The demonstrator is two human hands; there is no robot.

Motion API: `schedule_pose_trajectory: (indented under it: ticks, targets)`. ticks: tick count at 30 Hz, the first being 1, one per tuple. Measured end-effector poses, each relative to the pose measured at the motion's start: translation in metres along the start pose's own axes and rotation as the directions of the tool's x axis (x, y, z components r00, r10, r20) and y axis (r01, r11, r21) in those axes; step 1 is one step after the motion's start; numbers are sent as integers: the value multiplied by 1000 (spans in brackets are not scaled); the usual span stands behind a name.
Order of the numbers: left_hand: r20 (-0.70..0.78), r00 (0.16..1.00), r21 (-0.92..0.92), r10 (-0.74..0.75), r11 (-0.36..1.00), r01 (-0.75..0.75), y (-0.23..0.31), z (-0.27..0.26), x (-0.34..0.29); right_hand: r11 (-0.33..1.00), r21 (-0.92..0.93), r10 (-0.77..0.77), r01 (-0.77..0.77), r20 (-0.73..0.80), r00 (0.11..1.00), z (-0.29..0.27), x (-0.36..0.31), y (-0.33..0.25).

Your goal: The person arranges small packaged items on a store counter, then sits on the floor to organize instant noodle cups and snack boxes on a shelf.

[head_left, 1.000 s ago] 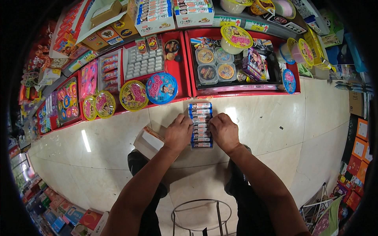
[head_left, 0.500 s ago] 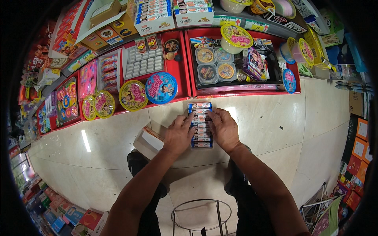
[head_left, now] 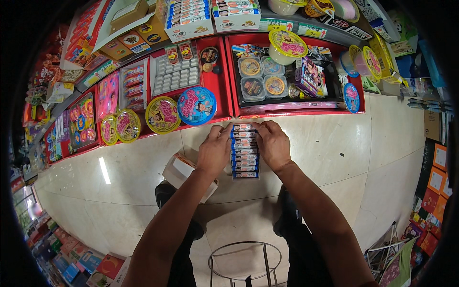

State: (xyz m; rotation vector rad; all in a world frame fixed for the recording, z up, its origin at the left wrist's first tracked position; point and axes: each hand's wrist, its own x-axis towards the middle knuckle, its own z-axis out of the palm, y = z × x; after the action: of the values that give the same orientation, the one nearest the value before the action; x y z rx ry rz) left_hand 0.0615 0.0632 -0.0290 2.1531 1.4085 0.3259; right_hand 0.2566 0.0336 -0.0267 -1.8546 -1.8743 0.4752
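Observation:
In front of me on the floor is a narrow pack of snack bars (head_left: 246, 155), several blue-and-white wrapped bars stacked in one row. My left hand (head_left: 213, 151) grips its far left corner with bent fingers. On the opposite side, my right hand (head_left: 274, 147) has its thumb and fingers closed around the far right edge. An opened white carton (head_left: 184, 173) lies tilted on the floor beside my left forearm and is partly covered by it.
Red display trays (head_left: 229, 91) run across the far side, holding candy, a yellow-lidded tub (head_left: 287, 44) and a round blue-lidded tub (head_left: 196, 106). Cartons of similar bars (head_left: 189, 28) stand above. Between my legs is a metal ring frame (head_left: 245, 246). Folded metal legs (head_left: 389, 244) stand at lower right.
Both hands have slid to the far end of the bar pack, uncovering more of the bars. The pack sits slightly farther right, and more of the white carton shows.

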Motion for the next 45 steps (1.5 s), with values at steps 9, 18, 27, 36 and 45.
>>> schedule_pose_trajectory:
  ticks: [9,18,27,36,45]
  targets:
    - [45,999,-15,-8,1000,8,0,1,2,999,-49,4,-1,52,999,4,1,5]
    - [6,998,-38,57,998,-57,-4,2,0,995,-103,23,-15,77,997,-1,5,3]
    - [-67,976,-652,-206,750,114,-8,42,-39,652,636,405,-413,169,898,22,-45,-3]
    - [382,896,-920,-225,5,393,33,45,-50,97,835,415,-542,461,785,21,-64,-33]
    - [448,894,-871,-15,-233,432,30,41,-50,23,817,402,-577,520,754,17,-64,-38]
